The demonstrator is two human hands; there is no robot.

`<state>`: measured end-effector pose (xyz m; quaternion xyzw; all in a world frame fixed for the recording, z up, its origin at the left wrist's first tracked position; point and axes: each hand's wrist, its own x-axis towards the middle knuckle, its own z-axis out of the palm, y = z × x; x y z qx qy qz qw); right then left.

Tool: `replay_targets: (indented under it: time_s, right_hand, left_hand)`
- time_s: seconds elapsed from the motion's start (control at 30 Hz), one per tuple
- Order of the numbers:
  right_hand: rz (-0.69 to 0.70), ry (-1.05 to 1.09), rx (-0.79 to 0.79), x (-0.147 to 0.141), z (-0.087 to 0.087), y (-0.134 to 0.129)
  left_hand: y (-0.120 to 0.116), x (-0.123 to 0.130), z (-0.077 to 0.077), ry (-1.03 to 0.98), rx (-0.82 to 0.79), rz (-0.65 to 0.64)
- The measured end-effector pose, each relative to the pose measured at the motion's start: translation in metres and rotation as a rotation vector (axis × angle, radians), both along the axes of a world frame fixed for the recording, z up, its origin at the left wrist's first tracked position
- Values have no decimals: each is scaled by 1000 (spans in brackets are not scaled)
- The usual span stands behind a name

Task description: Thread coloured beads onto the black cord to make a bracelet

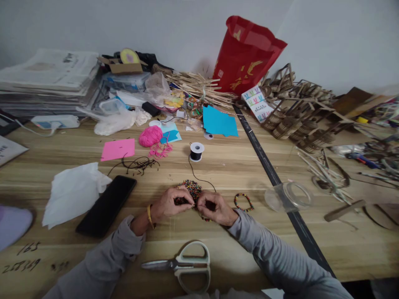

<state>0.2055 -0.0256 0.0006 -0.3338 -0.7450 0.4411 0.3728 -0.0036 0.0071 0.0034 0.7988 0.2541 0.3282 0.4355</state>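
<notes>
Pinches left hand (pixel 174 201) and right hand (pixel 215 205) thumb to forefinger, close together, seemingly for fine control; cannot tell contents of either pinch; has a heap of small, round, multicoloured beads (pixel 193 187) just beyond on the wood-grain counter (pixel 232 168), likely for easy reach

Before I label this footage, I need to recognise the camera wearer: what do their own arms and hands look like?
The left sleeve and right sleeve are long, grey and creased. The left hand has a gold-coloured bangle at its wrist; the right hand shows none. Both hands are ungloved.
</notes>
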Motion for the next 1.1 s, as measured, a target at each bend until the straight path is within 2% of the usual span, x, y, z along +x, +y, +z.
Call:
replay_targets:
  time_s: [1.1]
  right_hand:
    - [8, 6, 7, 0, -1, 0]
  left_hand:
    - [0, 1, 0, -16, 13, 3]
